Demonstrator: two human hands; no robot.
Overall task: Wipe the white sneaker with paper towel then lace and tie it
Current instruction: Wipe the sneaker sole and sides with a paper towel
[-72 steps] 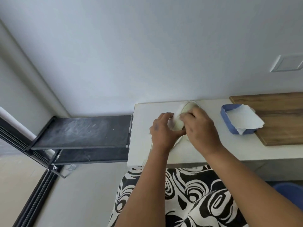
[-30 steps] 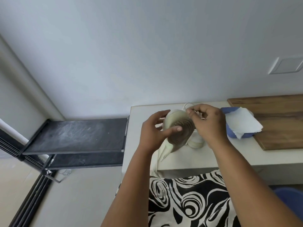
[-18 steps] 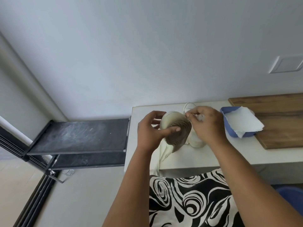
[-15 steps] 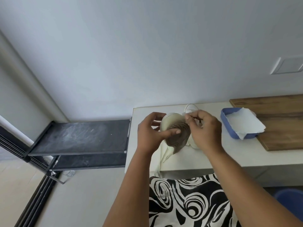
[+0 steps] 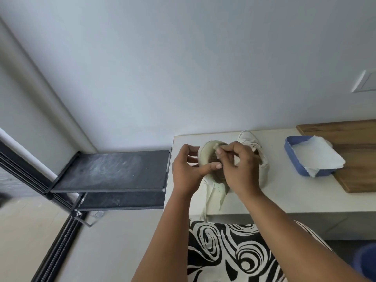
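Note:
My left hand (image 5: 186, 169) holds a white sneaker (image 5: 204, 151) tipped up above the white table (image 5: 284, 200), its brownish ribbed sole (image 5: 213, 159) facing me. My thumb lies across the sole. My right hand (image 5: 241, 169) pinches a small white wad (image 5: 216, 147) against the top of the sole; whether it is paper towel I cannot tell. Loose white laces (image 5: 211, 200) hang from the shoe over the table's front edge. A folded paper towel (image 5: 317, 157) lies in a blue tray (image 5: 290, 148) to the right.
A second white sneaker (image 5: 251, 140) stands on the table behind my right hand. A wooden board (image 5: 358, 143) lies at the right under the tray's far side. A black two-level rack (image 5: 114, 169) adjoins the table's left end. The wall is close behind.
My right hand has slid left from the sneaker's right side onto the sole's top edge, which uncovers the second sneaker behind it. My left hand keeps its hold.

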